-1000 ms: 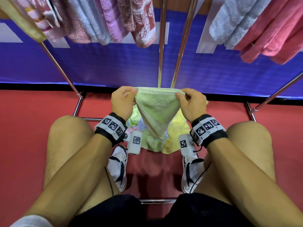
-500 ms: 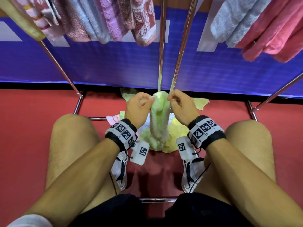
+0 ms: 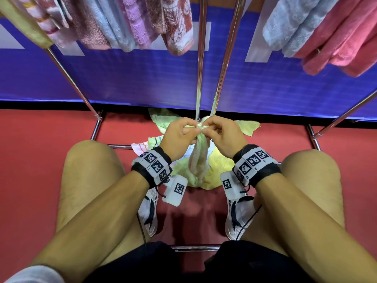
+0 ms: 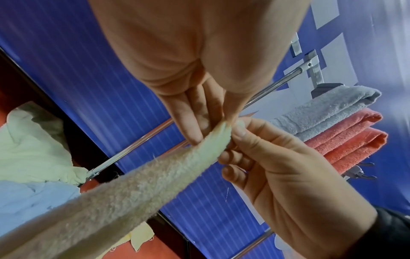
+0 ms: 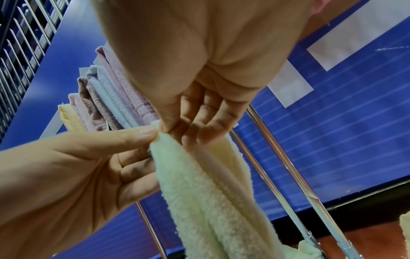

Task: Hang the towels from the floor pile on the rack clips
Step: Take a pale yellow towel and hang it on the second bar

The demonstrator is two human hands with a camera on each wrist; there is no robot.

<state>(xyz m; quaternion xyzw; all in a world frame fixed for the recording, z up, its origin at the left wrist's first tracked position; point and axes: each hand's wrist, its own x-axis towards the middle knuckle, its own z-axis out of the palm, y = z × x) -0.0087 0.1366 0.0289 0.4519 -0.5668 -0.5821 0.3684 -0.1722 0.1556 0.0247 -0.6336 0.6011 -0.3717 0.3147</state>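
Hands are meeting above the floor pile (image 3: 210,170), the left hand (image 3: 179,137) and right hand (image 3: 219,136) both pinching the top edge of a pale green towel (image 3: 199,158), thumbs and fingertips pressing the bunched corners together. That towel is hanging down between the wrists as a narrow folded strip, its lower end reaching the heap; the pile is lying on the red floor (image 3: 40,160) between the person's shoes, showing yellow, pale green and striped cloth. Two chrome uprights of the rack (image 3: 201,68) are standing just behind the knuckles, with slanted side bars to left and right, leaving a clear gap of blue panel (image 3: 132,78) between them. Hung towels (image 3: 130,21) are crowding the upper left, and grey and pink ones (image 3: 326,27) the upper right, well above the hands. In the right wrist view the green towel (image 5: 210,192) is looking fluffy, folded lengthwise, with a smooth band running down it.
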